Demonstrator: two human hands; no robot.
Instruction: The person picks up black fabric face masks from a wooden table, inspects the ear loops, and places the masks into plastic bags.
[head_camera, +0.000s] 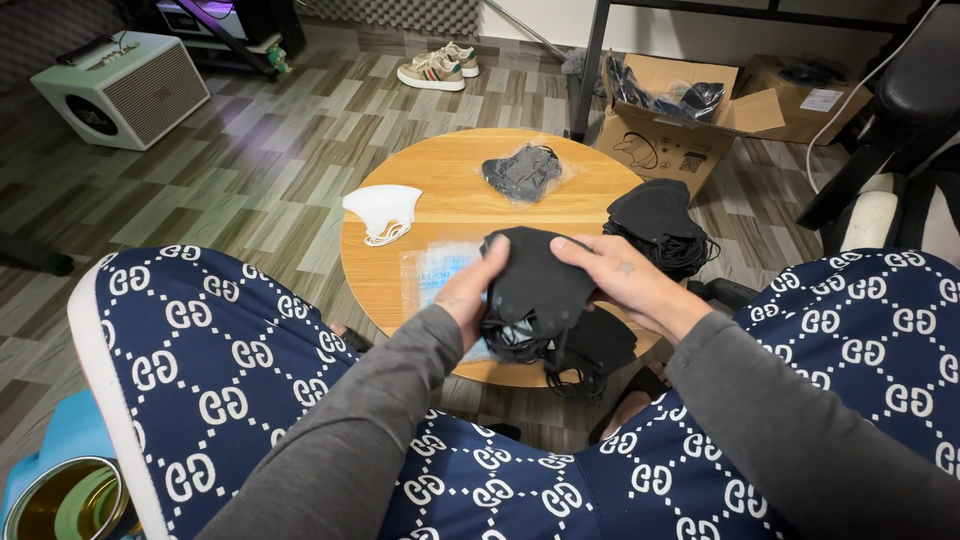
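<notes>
Here my left hand (470, 290) and right hand (620, 280) pinch a bundle of black face masks (535, 290) over the round wooden table's (450, 200) near edge; light, floppy cloth, best gripped by its folded edges.

Round wooden table (450, 180), as I see it from above: I log bare top along the far rim and in the middle strip between the white mask (383, 211) at the left and the bagged dark masks (522, 172) at the back. The right edge is blocked by a stack of black masks (660, 225). The near edge is taken up by a clear packet (432, 272), loose black masks (590, 345) and both my hands. My knees close in on both sides.
</notes>
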